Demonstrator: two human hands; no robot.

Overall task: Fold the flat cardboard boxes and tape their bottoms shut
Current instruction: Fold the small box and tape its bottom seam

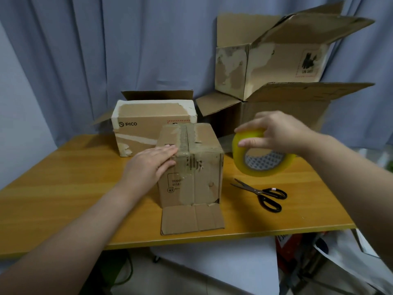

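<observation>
A small cardboard box [197, 179] stands upside down in the middle of the wooden table [63, 188], its bottom flaps closed and facing up. One lower flap lies flat on the table towards me. My left hand [153, 165] presses flat on the box's top left edge, fingers straight. My right hand [274, 133] grips a yellow roll of clear tape [261, 158] held above the table to the right of the box. A strip of tape runs along the top seam and down the front face.
Black scissors [265, 194] lie on the table right of the box. A PICO box [148, 124] stands behind it. Two larger open boxes [276, 67] are stacked at the back right. A blue curtain hangs behind. Bags sit below the table's right edge.
</observation>
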